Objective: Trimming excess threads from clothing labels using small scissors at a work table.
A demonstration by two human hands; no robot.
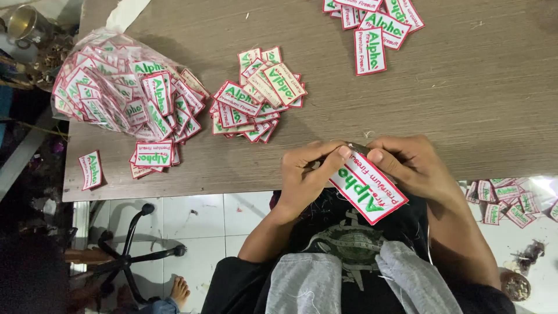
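Observation:
Both my hands hold one white rectangular cloth patch (368, 187) with a red border and green lettering, just over the near edge of the brown table (453, 99). My left hand (305, 171) pinches its upper end between thumb and fingers. My right hand (407, 163) grips the same end from the other side, thumb tip beside the left one. The patch slants down toward my lap.
A clear plastic bag (110, 87) full of the same patches lies at the table's left, with a loose pile (256, 96) mid-table and more (375, 26) at the far edge. Several patches (505, 203) lie on the floor at right. A chair base (131, 256) stands lower left, with a bare foot (179, 291) beside it.

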